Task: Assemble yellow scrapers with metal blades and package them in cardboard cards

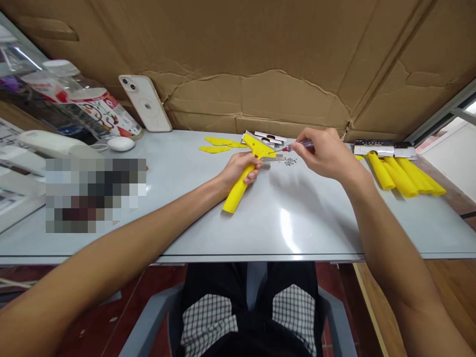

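My left hand is wrapped round the handle of a yellow T-shaped scraper, which tilts over the table. A metal strip shows along the scraper's far edge. In my right hand is a screwdriver with a red collar, its shaft pointing left at the right end of the scraper's head. Just below the shaft lies a small pile of screws. Flat yellow plates rest behind my left hand. Silvery metal blades lie behind the scraper's head.
At the right, several yellow scrapers lie with their handles toward me. A phone leans on the cardboard wall. Left of it stand a labelled bottle and a white mouse-like object. A blurred patch hides part of the left table.
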Motion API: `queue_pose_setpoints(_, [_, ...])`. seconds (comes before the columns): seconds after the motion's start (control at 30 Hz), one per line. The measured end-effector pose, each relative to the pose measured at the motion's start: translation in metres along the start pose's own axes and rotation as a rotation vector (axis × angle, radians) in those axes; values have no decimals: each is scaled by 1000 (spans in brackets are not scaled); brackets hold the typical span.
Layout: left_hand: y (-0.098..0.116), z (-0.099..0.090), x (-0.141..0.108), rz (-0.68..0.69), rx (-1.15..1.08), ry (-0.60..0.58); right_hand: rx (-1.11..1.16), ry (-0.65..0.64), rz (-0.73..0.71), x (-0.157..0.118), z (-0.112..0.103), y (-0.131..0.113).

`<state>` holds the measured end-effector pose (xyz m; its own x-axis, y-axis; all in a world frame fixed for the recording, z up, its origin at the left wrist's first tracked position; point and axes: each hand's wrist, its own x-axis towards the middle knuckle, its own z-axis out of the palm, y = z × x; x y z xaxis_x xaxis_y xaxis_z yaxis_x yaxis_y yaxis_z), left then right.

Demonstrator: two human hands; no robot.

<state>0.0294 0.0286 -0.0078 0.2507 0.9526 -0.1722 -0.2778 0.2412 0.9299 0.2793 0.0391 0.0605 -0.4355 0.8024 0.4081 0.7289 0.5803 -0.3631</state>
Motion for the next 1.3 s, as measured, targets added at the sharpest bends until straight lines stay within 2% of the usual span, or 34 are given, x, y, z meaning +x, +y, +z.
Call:
queue_pose_setpoints(0.2, [-3, -4, 2, 30, 25, -18, 23, -39, -78, -4, -4, -3])
queue_pose_setpoints(0.4, [-4, -7, 3, 37, 34, -38, -17, 27, -56, -1, -1, 2])
queue_pose_setpoints(0.63, [-1, 0, 0, 20, 27, -7, 10, -42, -87, -4, -5, -4])
queue_pose_setpoints(0.83, [2, 6, -2, -1, 30, 31, -15, -5, 5, -1, -5, -2])
queue_pose_setpoints(1.0, [-3, 3, 1, 34, -22, 21, -8, -40, -59, -3, -8, -6])
queue_pose_setpoints(1.3, [-7, 0, 4, 72, -34, -13, 11, 40, -36, -1, -5, 3])
